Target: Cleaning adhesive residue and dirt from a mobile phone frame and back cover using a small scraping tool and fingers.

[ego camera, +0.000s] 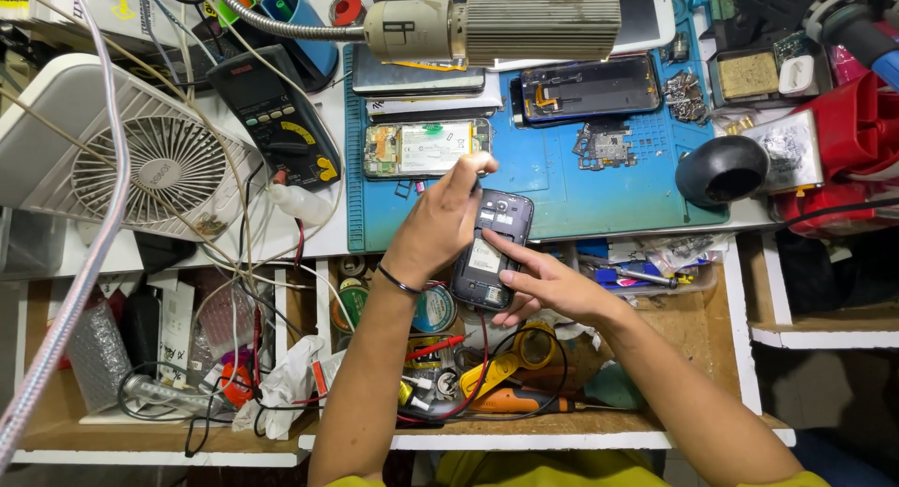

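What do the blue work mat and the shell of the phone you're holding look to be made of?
Blue work mat: probably silicone or soft rubber; matte, with moulded ridges and compartments.
Phone, held between the left hand and the right hand: dark, likely plastic inner shell with a slight sheen and moulded cut-outs; metal cannot be ruled out.

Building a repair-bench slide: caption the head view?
Both hands, left hand and right hand, hold an opened phone above a blue mat.

Two hands [440, 220], three opened phones [492, 248], one fan [150, 169], one multimeter [276, 112]
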